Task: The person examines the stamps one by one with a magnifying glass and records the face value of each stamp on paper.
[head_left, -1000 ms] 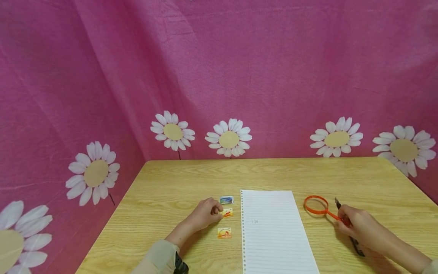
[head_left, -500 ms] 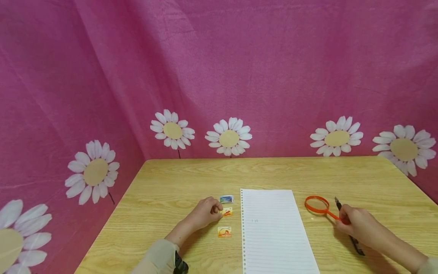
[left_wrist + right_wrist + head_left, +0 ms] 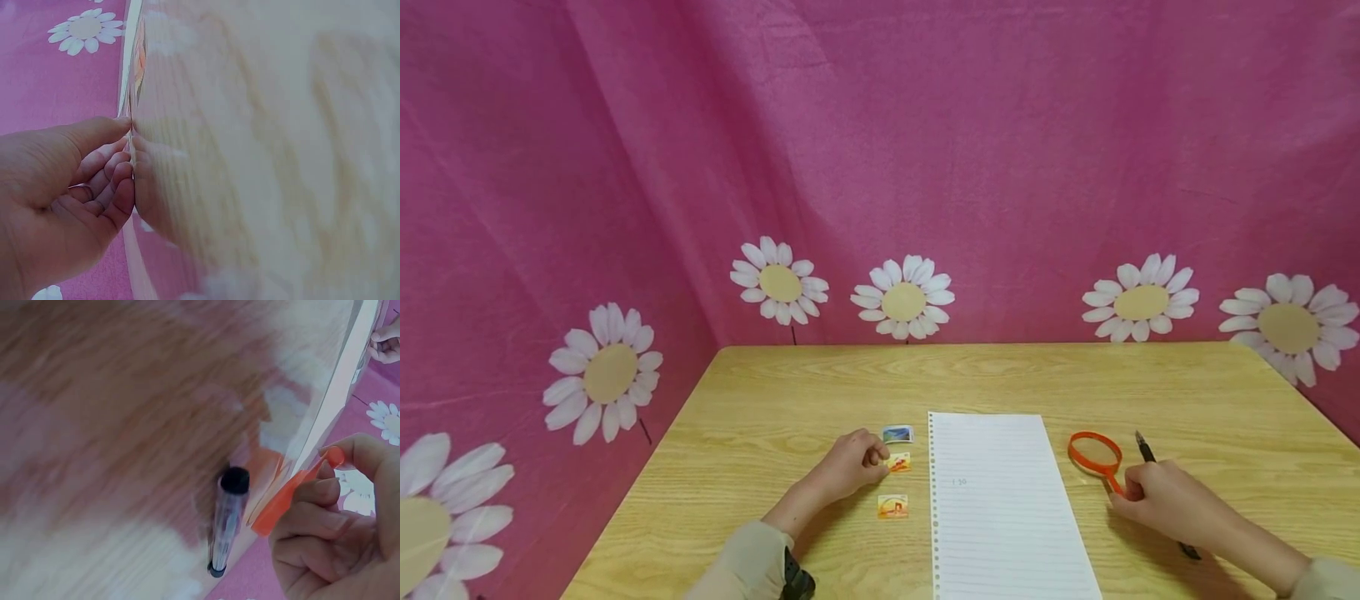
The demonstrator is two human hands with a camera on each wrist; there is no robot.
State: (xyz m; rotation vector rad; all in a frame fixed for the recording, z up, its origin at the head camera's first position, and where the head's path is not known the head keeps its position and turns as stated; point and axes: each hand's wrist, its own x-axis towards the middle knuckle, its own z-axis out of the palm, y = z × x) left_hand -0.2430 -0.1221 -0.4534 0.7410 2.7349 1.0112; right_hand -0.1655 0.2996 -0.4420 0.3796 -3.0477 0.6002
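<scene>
My left hand [image 3: 852, 462] rests on the table with its fingers loosely bent, the fingertips touching the left edge of a yellow-and-red stamp [image 3: 899, 462]. Just beyond that lies a blue-green stamp [image 3: 898, 434], and nearer to me an orange-yellow stamp [image 3: 892, 507]. In the left wrist view the thumb and fingers [image 3: 119, 197] meet the tabletop. My right hand [image 3: 1176, 504] pinches the handle of an orange magnifying glass [image 3: 1113, 482], whose ring is close to the table. Beneath the right hand lies a black pen [image 3: 1145, 448], shown clear-barrelled in the right wrist view.
Between the hands lies a lined sheet of paper [image 3: 1007, 508] with punched holes and a small handwritten figure near its upper left. The wooden table [image 3: 820, 383] ends at a pink curtain [image 3: 1000, 167] printed with daisies.
My right hand has shifted slightly left and toward me, turning the magnifying glass so that its handle points more toward me. The left hand and the stamps have stayed in place.
</scene>
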